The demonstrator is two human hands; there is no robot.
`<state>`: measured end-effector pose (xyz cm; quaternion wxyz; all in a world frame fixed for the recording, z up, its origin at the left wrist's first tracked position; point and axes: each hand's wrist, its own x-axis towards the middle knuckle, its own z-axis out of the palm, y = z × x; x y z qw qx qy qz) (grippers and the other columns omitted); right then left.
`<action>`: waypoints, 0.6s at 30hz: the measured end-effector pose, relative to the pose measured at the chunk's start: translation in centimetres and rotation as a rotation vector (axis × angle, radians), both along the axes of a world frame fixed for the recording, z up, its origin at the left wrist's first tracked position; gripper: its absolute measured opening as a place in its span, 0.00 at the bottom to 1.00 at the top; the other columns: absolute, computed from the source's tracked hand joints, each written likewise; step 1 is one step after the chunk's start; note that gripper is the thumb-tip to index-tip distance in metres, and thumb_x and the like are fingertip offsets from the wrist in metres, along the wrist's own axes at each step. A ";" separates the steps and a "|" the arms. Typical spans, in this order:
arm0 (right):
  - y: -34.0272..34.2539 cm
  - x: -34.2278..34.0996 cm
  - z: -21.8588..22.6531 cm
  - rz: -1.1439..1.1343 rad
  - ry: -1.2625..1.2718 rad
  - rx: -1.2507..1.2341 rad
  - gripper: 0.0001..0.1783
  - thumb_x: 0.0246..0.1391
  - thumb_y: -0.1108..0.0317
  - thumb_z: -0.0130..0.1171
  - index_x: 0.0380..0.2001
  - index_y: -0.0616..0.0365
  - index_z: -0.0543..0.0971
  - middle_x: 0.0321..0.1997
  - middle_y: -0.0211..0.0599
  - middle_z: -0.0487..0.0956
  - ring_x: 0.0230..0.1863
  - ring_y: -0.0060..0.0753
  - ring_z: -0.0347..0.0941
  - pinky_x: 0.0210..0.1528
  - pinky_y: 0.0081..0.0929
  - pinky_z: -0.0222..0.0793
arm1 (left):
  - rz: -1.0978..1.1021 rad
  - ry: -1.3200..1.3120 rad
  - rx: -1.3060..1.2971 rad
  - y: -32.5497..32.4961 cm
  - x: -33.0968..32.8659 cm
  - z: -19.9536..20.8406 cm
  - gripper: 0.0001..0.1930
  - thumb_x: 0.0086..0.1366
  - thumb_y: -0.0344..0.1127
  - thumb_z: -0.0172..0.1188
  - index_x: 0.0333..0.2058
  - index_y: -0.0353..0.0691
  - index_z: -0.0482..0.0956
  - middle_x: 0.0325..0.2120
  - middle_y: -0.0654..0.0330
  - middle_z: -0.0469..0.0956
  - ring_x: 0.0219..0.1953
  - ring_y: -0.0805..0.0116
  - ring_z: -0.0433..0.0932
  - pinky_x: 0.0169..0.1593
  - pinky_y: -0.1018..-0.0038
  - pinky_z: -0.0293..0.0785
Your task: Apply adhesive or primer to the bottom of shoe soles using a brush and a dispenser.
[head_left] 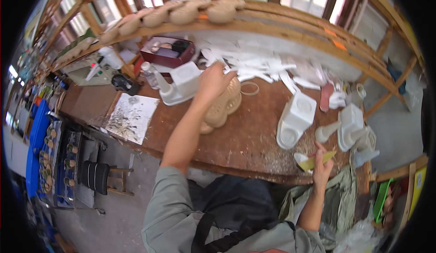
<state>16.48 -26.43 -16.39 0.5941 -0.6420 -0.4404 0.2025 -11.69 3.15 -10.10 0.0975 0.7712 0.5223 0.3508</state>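
My left hand [212,84] reaches over the bench, back up, beside a pile of white cut strips [259,64]. Its fingertips point away from me and are partly hidden, so I cannot tell whether they grip a strip. Just below that hand lie several tan, ridged, sole-shaped pieces [222,110], partly covered by my forearm. At the front right, my right hand [322,167] is closed on a yellow-green curved piece [309,163] with a whitish inner side. Close to it stands a white block-shaped holder with a round well [296,119].
Another white holder [184,82] and a clear bottle [150,75] stand at the left, near a stained white sheet [131,116]. A dark red box [165,55] sits behind. More white holders [349,121] are at the right. A wooden rack [272,14] bearing tan soles spans the back.
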 end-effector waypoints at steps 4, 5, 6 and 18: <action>0.9 1.2 -1.9 -0.013 0.220 0.001 0.16 0.61 0.62 0.51 0.43 0.65 0.77 0.29 0.30 0.76 0.30 0.17 0.69 0.33 0.17 0.65 | -0.001 0.400 -0.500 0.6 -3.8 -7.3 0.25 0.51 0.48 0.66 0.37 0.30 0.78 0.33 0.44 0.79 0.33 0.52 0.79 0.38 0.63 0.73; 1.2 0.7 -1.8 0.042 0.242 0.007 0.15 0.60 0.63 0.52 0.42 0.65 0.77 0.30 0.30 0.76 0.30 0.17 0.70 0.33 0.17 0.65 | -0.055 0.110 -0.633 1.7 -4.7 -9.2 0.24 0.51 0.47 0.66 0.36 0.28 0.78 0.30 0.46 0.79 0.32 0.57 0.79 0.37 0.66 0.73; 1.6 -0.1 -1.7 0.100 0.265 0.014 0.14 0.60 0.64 0.52 0.40 0.65 0.77 0.30 0.30 0.77 0.31 0.18 0.71 0.33 0.17 0.65 | -0.102 -0.187 -0.756 2.3 -5.2 -10.2 0.24 0.51 0.47 0.66 0.34 0.26 0.79 0.28 0.47 0.80 0.31 0.62 0.80 0.35 0.69 0.73; 4.9 -8.3 -0.4 0.469 0.256 -0.180 0.16 0.57 0.61 0.56 0.41 0.64 0.76 0.21 0.22 0.69 0.22 0.14 0.63 0.24 0.15 0.58 | -0.107 -0.460 -0.799 2.3 -5.7 -9.6 0.18 0.51 0.31 0.62 0.39 0.26 0.76 0.33 0.49 0.79 0.33 0.63 0.79 0.37 0.70 0.74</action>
